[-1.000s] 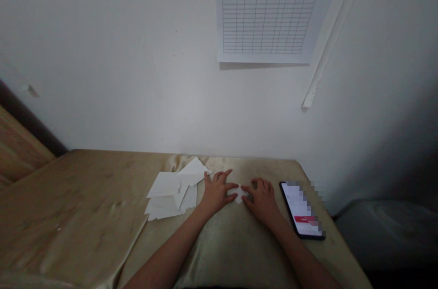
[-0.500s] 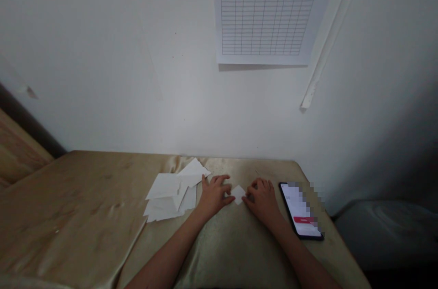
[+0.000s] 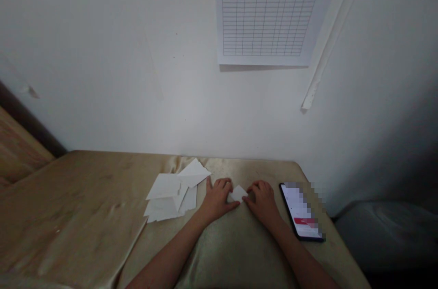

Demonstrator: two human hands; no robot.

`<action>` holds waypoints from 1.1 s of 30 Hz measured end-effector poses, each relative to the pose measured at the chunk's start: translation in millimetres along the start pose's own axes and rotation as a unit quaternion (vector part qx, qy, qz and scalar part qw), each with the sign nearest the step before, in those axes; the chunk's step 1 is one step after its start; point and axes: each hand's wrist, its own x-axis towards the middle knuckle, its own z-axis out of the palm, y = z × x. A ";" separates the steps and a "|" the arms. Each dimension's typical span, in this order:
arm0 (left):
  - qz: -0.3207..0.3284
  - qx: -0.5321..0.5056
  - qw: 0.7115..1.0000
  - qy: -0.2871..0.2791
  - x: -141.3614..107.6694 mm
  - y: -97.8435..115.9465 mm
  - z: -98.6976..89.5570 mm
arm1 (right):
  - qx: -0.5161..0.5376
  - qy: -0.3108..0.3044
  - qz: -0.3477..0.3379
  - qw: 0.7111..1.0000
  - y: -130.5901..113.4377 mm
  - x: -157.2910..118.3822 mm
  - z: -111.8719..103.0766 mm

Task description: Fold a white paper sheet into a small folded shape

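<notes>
A small piece of folded white paper (image 3: 240,193) lies on the cloth-covered surface between my hands, one corner pointing away from me. My left hand (image 3: 219,198) grips its left side, the thumb along the near edge and the fingers curled at the far left. On the other side, my right hand (image 3: 263,200) pinches the right corner between thumb and bent fingers. Fingertips hide parts of both side edges. Just left of my left hand is a loose pile of white paper sheets (image 3: 166,186), overlapping at different angles.
A smartphone (image 3: 301,216) with a lit screen lies right of my right hand. Shiny beige cloth (image 3: 85,207) covers the surface, which meets a white wall (image 3: 102,74). A printed table sheet (image 3: 263,20) hangs on the wall. A dark grey rounded object (image 3: 383,229) stands beyond the right edge.
My left thumb has slid right along the paper's near edge, and my left fingers have shifted slightly right. More of the paper shows on its left side. My right hand is nearly still.
</notes>
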 end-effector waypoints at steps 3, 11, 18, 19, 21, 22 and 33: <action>0.000 -0.003 1.000 0.000 0.5 1.4 -0.1 | 0.021 0.009 -0.009 1.000 4.1 0.5 4.6; -0.004 -0.014 1.000 0.000 1.0 2.3 0.3 | 0.072 0.008 -0.019 0.997 14.3 2.5 9.2; -0.001 -0.025 1.000 -0.008 0.5 -1.5 -1.0 | 0.088 0.008 -0.022 0.996 17.6 3.6 9.3; -0.002 -0.026 1.000 -0.010 0.6 -1.7 -1.4 | 0.092 0.008 -0.024 0.995 17.6 3.6 9.0; -0.005 -0.027 0.999 -0.016 0.6 -1.7 -2.3 | 0.102 0.009 -0.026 0.994 17.2 3.8 8.1; -0.007 -0.027 0.999 -0.019 0.6 -1.6 -2.6 | 0.106 0.009 -0.027 0.994 17.0 4.0 7.6; -0.007 -0.015 1.000 -0.011 0.4 -0.8 -0.8 | 0.115 -0.002 -0.030 0.993 19.1 7.4 9.3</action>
